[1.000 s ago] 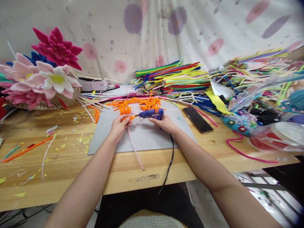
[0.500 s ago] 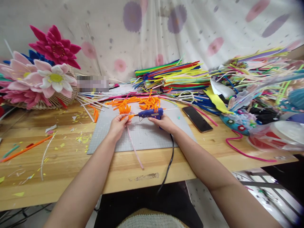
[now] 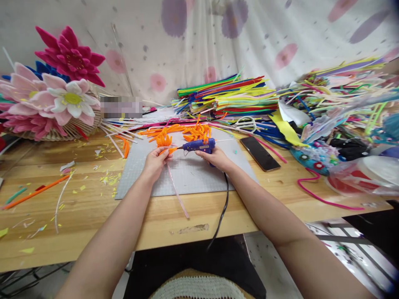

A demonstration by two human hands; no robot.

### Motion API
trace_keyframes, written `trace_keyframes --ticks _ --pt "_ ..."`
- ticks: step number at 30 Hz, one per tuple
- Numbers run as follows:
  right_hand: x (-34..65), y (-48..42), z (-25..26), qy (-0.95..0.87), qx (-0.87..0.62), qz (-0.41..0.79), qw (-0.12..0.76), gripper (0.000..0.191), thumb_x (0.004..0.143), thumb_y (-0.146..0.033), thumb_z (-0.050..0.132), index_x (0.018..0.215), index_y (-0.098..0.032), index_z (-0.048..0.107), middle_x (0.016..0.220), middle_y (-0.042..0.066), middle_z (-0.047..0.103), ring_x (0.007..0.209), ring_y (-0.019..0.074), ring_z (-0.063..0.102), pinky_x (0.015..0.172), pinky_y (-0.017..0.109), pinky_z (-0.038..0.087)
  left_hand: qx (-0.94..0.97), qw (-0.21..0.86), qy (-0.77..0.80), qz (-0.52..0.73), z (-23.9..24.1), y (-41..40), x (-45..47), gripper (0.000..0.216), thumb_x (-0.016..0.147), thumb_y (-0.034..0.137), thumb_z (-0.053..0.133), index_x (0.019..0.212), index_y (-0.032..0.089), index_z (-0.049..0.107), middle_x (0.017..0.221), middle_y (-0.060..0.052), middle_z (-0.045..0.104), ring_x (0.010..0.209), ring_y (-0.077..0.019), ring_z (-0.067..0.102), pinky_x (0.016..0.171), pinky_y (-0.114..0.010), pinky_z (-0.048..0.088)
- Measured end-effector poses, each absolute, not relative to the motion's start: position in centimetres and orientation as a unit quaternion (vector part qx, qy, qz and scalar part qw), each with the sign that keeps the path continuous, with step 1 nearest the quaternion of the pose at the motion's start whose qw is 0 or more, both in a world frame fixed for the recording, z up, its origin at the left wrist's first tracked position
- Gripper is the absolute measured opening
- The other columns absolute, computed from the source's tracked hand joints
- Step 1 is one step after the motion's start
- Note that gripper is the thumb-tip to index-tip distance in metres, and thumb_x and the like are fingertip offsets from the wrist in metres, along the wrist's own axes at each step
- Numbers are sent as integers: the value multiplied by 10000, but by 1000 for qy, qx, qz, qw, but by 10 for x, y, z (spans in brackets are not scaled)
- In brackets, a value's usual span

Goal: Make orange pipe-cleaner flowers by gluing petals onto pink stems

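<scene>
My left hand [image 3: 158, 161] is closed around the base of an orange pipe-cleaner flower [image 3: 163, 139], its looped petals pointing up and away. A thin, pale pink stem [image 3: 177, 189] slants down from beneath that hand toward the table's front. My right hand [image 3: 215, 158] grips a blue hot glue gun [image 3: 198, 145], with a clear glue stick out of its back. The gun's nozzle points left and meets, or nearly meets, an orange piece at my left fingertips; exact contact is too small to tell. Behind the gun lies a heap of orange pipe-cleaner pieces [image 3: 197, 132].
A grey cutting mat [image 3: 193, 180] lies under my hands. The glue gun's black cord [image 3: 223, 211] drops over the table edge. A phone [image 3: 259, 153] and scissors [image 3: 245, 124] lie to the right, bundled pipe cleaners [image 3: 230, 97] behind, fuzzy flowers [image 3: 70, 99] at left.
The camera view has shifted slightly. Both hands keep their grips on the flower and the glue gun, and the nozzle stays close to the orange piece.
</scene>
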State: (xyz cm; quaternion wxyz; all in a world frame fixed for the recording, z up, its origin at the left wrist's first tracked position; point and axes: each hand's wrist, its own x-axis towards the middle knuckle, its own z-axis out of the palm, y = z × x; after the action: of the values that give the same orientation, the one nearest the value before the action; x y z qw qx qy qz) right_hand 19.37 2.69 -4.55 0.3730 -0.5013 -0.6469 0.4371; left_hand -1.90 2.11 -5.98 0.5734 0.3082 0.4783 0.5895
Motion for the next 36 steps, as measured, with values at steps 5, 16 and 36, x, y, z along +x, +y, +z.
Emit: trace_keyframes --ticks 5,16,36 --pt "193 25 -44 -648 -491 448 373 398 623 -569 641 725 -192 566 547 -19 484 577 127 478 519 253 369 310 575 477 588 -59 20 -18 112 629 117 681 732 125 636 587 10 592 521 -65 541 533 -187 461" --pt "196 27 -46 -641 -510 435 374 380 636 -555 641 689 -189 552 529 -21 478 572 124 466 518 250 361 315 571 481 586 -59 21 -19 115 631 127 685 732 127 629 616 4 589 533 -68 537 560 -209 467" --pt "193 23 -41 -643 -487 463 368 404 631 -570 632 641 -191 493 517 -37 434 503 92 399 485 245 324 317 571 478 587 -60 21 -19 131 627 112 672 747 126 622 620 6 600 531 -72 544 545 -202 456"
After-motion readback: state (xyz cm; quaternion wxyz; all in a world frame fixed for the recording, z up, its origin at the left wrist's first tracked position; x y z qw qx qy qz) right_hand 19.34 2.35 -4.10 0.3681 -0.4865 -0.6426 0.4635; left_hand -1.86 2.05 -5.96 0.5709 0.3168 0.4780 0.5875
